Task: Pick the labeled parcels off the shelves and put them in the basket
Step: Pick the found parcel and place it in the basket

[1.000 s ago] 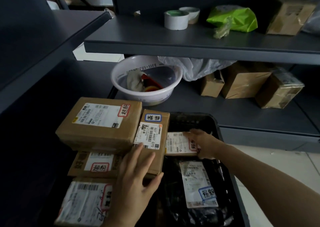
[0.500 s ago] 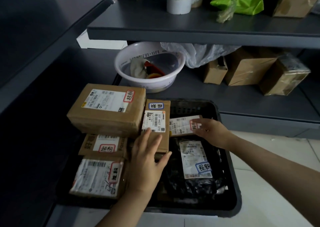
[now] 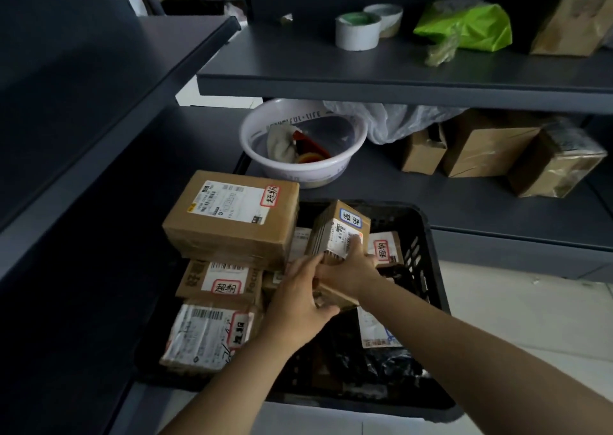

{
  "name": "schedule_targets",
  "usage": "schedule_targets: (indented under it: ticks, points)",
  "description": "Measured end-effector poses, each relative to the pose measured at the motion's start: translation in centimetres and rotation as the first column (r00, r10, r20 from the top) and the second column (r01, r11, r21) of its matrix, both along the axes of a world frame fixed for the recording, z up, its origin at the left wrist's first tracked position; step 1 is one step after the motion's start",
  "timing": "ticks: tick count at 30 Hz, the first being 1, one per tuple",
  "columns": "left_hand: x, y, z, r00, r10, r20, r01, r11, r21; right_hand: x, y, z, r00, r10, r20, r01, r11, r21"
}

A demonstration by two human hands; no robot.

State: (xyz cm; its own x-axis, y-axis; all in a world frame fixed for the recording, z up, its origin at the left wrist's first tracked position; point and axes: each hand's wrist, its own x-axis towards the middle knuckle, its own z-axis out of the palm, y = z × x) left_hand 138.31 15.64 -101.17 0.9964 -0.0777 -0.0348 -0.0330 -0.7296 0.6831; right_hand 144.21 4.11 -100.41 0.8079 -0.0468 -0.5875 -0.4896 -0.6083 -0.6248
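Note:
A black plastic basket [image 3: 428, 268] on the floor holds several labeled parcels. Both hands grip a narrow cardboard box with a blue-bordered label [image 3: 341, 225], tilted up on end above the basket's middle. My left hand [image 3: 298, 302] holds its near left side; my right hand [image 3: 348, 272] holds its near right side. A large brown box with a red-bordered label [image 3: 232, 215] tops the left stack, above two smaller labeled parcels [image 3: 222, 282] [image 3: 209, 335]. A flat parcel with a red label [image 3: 384, 249] lies behind my right hand. A black bag parcel [image 3: 374, 332] lies in the basket's right half.
Dark grey shelves stand behind. The lower shelf carries a white bowl [image 3: 302, 169], a clear plastic bag [image 3: 391, 123] and three brown boxes [image 3: 491, 146]. The upper shelf [image 3: 365, 79] has tape rolls [image 3: 356, 31], a green bag [image 3: 471, 26] and a box. Another shelf unit stands left.
My right hand left the flat red-labeled parcel and joined the left on the narrow blue-labeled box. That box, lying flat before, is now lifted and tilted upright.

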Motion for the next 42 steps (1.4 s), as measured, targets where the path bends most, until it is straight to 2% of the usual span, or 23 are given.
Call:
schedule_targets:
  ticks: [2,4,5,7,9,10,12,13,14,15,18,20,22,29,30,31,34,35,38,42]
  points:
    - [0.2,1.5,1.2,0.979,-0.025,0.200,-0.001,0.991,0.132,0.3,0.0,-0.3,0.997,-0.079,0.020,0.077,0.994,0.072]
    - [0.9,3.1,2.3,0.918,0.018,0.397,-0.134,0.954,0.267,1.2,-0.8,-0.1,0.987,-0.145,0.075,0.130,0.974,0.183]
    - [1.4,3.9,2.8,0.922,0.051,0.384,-0.189,0.924,0.331,1.7,-1.6,0.0,0.983,-0.145,0.112,0.121,0.973,0.195]
    - [2.6,5.5,3.1,0.968,0.099,0.232,-0.197,0.871,0.450,2.8,-3.5,1.4,0.982,-0.048,0.181,0.024,0.991,0.135]
    - [3.7,6.6,2.8,0.987,0.106,0.117,-0.154,0.811,0.564,3.7,-5.6,3.2,0.951,0.194,0.241,-0.179,0.980,-0.085]
    - [4.0,6.9,2.8,0.990,0.097,0.098,-0.136,0.784,0.605,4.2,-6.6,3.8,0.905,0.358,0.231,-0.293,0.917,-0.272]
    - [4.2,7.1,3.0,0.992,0.065,0.110,-0.121,0.759,0.639,4.4,-8.0,4.4,0.755,0.634,0.164,-0.415,0.657,-0.629]
    - [4.1,7.1,3.0,0.991,0.047,0.128,-0.119,0.753,0.647,4.5,-8.5,4.2,0.681,0.723,0.115,-0.445,0.533,-0.720]
    - [3.9,7.1,3.0,0.988,0.030,0.152,-0.122,0.755,0.645,4.6,-8.7,3.7,0.635,0.769,0.071,-0.479,0.465,-0.745]
    - [3.7,7.1,3.0,0.984,0.013,0.176,-0.124,0.761,0.637,4.8,-8.8,3.1,0.609,0.792,0.043,-0.518,0.438,-0.735]
    - [3.7,7.0,3.0,0.981,-0.016,0.194,-0.110,0.777,0.619,5.2,-7.9,1.0,0.554,0.830,0.059,-0.576,0.434,-0.693]
    - [3.9,7.1,3.0,0.983,-0.025,0.180,-0.093,0.784,0.614,5.4,-6.8,0.1,0.589,0.800,0.113,-0.547,0.497,-0.674]
    - [4.1,7.6,3.1,0.986,-0.034,0.165,-0.075,0.789,0.610,5.5,-6.1,-0.6,0.632,0.767,0.110,-0.502,0.514,-0.695]
    - [3.9,8.1,4.1,0.990,-0.073,0.119,-0.017,0.787,0.617,5.0,-6.3,0.5,0.595,0.804,-0.013,-0.440,0.312,-0.842]
    - [3.9,8.0,4.3,0.992,-0.075,0.106,-0.008,0.781,0.625,4.9,-6.4,0.5,0.593,0.805,-0.020,-0.454,0.313,-0.834]
    - [3.9,7.9,4.4,0.993,-0.075,0.092,0.001,0.777,0.629,4.8,-6.5,0.5,0.599,0.801,-0.011,-0.474,0.343,-0.811]
    - [4.0,7.9,4.6,0.996,-0.076,0.046,0.030,0.770,0.637,4.5,-6.2,0.2,0.647,0.755,0.112,-0.491,0.524,-0.695]
    - [4.0,8.0,4.6,0.996,-0.080,0.032,0.041,0.769,0.638,4.5,-6.1,0.1,0.663,0.737,0.132,-0.474,0.549,-0.689]
    - [3.9,8.3,4.8,0.994,-0.103,0.021,0.066,0.763,0.643,4.9,-5.8,-0.3,0.693,0.711,0.120,-0.397,0.515,-0.760]
    - [3.8,8.4,5.3,0.993,-0.114,0.018,0.076,0.759,0.647,4.9,-6.1,0.2,0.684,0.726,0.071,-0.438,0.487,-0.755]
